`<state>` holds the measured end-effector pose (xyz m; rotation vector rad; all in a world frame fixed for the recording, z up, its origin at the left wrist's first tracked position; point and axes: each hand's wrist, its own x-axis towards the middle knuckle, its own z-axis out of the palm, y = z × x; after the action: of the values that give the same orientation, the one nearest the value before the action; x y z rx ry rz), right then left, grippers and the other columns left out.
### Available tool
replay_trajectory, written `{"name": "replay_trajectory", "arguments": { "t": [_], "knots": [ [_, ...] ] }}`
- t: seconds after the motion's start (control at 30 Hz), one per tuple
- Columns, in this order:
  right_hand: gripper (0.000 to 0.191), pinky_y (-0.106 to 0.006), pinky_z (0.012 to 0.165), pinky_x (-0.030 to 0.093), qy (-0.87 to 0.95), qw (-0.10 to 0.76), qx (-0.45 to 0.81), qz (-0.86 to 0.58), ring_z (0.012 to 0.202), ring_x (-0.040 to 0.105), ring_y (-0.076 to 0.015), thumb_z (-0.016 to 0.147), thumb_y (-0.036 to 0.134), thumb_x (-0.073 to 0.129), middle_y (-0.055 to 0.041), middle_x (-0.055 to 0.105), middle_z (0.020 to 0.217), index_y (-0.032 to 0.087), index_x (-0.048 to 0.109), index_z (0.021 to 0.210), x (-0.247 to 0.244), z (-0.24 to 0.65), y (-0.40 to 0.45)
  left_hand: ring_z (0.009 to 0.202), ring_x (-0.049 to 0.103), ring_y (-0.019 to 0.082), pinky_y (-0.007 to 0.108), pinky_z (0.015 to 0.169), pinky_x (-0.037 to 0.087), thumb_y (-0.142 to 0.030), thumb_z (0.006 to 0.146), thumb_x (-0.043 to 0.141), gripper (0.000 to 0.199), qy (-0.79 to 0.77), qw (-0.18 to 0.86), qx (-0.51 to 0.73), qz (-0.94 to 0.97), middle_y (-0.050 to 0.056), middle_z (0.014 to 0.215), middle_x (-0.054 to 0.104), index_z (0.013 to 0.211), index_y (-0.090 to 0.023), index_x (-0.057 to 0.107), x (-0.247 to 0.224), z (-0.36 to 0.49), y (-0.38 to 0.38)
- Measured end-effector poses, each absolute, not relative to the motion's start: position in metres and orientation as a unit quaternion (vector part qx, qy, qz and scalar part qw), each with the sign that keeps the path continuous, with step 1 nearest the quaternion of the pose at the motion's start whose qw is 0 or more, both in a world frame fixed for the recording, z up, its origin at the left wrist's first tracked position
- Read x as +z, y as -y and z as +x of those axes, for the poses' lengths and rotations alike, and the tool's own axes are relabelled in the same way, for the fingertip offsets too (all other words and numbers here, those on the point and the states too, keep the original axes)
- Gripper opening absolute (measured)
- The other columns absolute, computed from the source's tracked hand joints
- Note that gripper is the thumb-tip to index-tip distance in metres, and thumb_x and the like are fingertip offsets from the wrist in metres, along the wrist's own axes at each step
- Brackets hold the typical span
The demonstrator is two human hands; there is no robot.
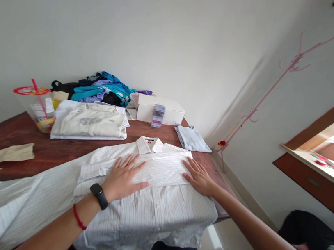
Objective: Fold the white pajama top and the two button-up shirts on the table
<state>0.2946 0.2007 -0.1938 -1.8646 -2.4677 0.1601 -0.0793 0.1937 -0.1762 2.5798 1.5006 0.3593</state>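
Shirt: the pale striped shirt lies front up at mid-frame, collar away from the person, buttons running toward the lap; that way round, the whole chest is within reach of both arms.
Band: a flat strip of striped cloth, probably a sleeve, crosses the chest below the collar; laid straight, it seems meant to sit level with the shoulders.
Left hand: the left hand is palm down on the band's left part, fingers and thumb spread wide, pinching nothing; the spread likely shares pressure over more cloth.
Right hand: the right hand lies flat at the band's right end, fingers slightly apart, no pinch seen; it probably steadies that edge.
Hem: drops over the near table edge at bottom centre, perhaps since the table is too shallow for the full length.
Left cloth: more striped cloth runs to the left edge of the frame; sleeve or second garment, cannot tell.
Stack: folded whites, upper left of centre, set back, which leaves the front to the shirt.
Grey fold: a grey garment sits right of centre, near the collar, apart from the stack.
Back row: cup, loose pile and box stand toward the wall, out of the hands' way.
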Motion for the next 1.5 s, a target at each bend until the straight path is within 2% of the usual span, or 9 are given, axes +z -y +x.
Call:
{"name": "replay_trajectory", "arguments": {
  "t": [0.5,0.63,0.77,0.87,1.03,1.13,1.3,1.4,1.5],
  "knots": [
    [0.066,-0.052,0.124,0.018,0.811,0.050,0.001,-0.583,0.156,0.017,-0.0258,0.102,0.058,0.030,-0.0049,0.021,0.169,0.027,0.029,0.161,-0.218,0.305,-0.208,0.151,0.030,0.035,0.057,0.120,0.024,-0.056,0.097,0.051,0.059,-0.626,0.043,0.115,0.770,0.011,0.162,0.036,0.150,-0.029,0.051,-0.155,-0.155,-0.101],
    [0.063,-0.055,0.123,0.020,0.811,0.067,-0.007,-0.582,0.155,0.021,-0.0268,0.102,0.056,0.031,-0.0046,0.025,0.167,0.029,0.032,0.159,-0.221,0.306,-0.208,0.141,0.048,0.028,0.041,0.116,0.037,-0.057,0.101,0.040,0.057,-0.666,0.083,0.270,0.691,0.008,0.152,0.053,0.143,-0.023,0.056,-0.147,-0.199,-0.059],
    [0.066,-0.056,0.123,0.019,0.808,0.094,0.027,-0.581,0.155,0.020,-0.0280,0.101,0.059,0.034,-0.0053,0.024,0.167,0.027,0.036,0.158,-0.220,0.305,-0.207,0.121,0.064,0.025,0.031,0.103,0.049,-0.065,0.094,0.046,0.053,-0.704,0.103,0.390,0.584,0.004,0.133,0.069,0.122,-0.024,0.068,-0.149,-0.235,-0.018],
    [0.068,-0.056,0.123,0.020,0.792,0.162,0.080,-0.583,0.154,0.024,-0.0289,0.097,0.064,0.038,-0.0049,0.029,0.165,0.027,0.044,0.154,-0.215,0.308,-0.204,0.106,0.070,0.024,0.028,0.090,0.054,-0.062,0.089,0.052,0.047,-0.741,0.075,0.403,0.532,0.002,0.123,0.074,0.113,-0.026,0.069,-0.148,-0.255,0.000],
    [0.070,-0.052,0.121,0.030,0.709,0.378,0.168,-0.571,0.145,0.042,-0.0318,0.097,0.068,0.037,-0.0114,0.053,0.151,0.019,0.064,0.138,-0.210,0.320,-0.202,0.080,0.072,0.021,0.025,0.072,0.051,-0.051,0.091,0.052,0.030,-0.801,0.006,0.318,0.507,0.000,0.089,0.075,0.098,-0.025,0.066,-0.143,-0.273,0.002],
    [0.072,-0.052,0.114,0.041,0.662,0.446,0.205,-0.566,0.133,0.056,-0.0347,0.096,0.071,0.035,-0.0124,0.068,0.133,0.018,0.073,0.126,-0.209,0.325,-0.201,0.078,0.071,0.023,0.027,0.070,0.050,-0.057,0.092,0.050,0.035,-0.811,-0.028,0.270,0.519,0.000,0.084,0.072,0.102,-0.025,0.060,-0.146,-0.276,-0.003],
    [0.070,-0.050,0.106,0.049,0.647,0.454,0.210,-0.575,0.123,0.063,-0.0365,0.091,0.074,0.044,-0.0109,0.074,0.121,0.019,0.078,0.117,-0.209,0.325,-0.200,0.094,0.070,0.031,0.035,0.078,0.053,-0.067,0.090,0.050,0.072,-0.840,-0.033,0.213,0.499,0.009,0.101,0.072,0.141,-0.017,0.041,-0.151,-0.279,-0.010],
    [0.066,-0.049,0.107,0.048,0.647,0.444,0.213,-0.582,0.125,0.062,-0.0361,0.090,0.072,0.050,-0.0090,0.073,0.124,0.019,0.077,0.117,-0.209,0.325,-0.200,0.087,0.070,0.028,0.036,0.080,0.053,-0.055,0.093,0.052,0.065,-0.837,-0.025,0.246,0.488,0.006,0.101,0.072,0.146,-0.022,0.037,-0.153,-0.284,-0.017],
    [0.062,-0.048,0.105,0.049,0.646,0.443,0.210,-0.584,0.122,0.064,-0.0357,0.091,0.069,0.052,-0.0083,0.074,0.122,0.019,0.078,0.116,-0.208,0.325,-0.199,0.081,0.068,0.023,0.034,0.076,0.054,-0.044,0.089,0.058,0.045,-0.821,-0.038,0.358,0.443,0.004,0.099,0.071,0.130,-0.025,0.055,-0.155,-0.290,-0.027]
  ]
}}
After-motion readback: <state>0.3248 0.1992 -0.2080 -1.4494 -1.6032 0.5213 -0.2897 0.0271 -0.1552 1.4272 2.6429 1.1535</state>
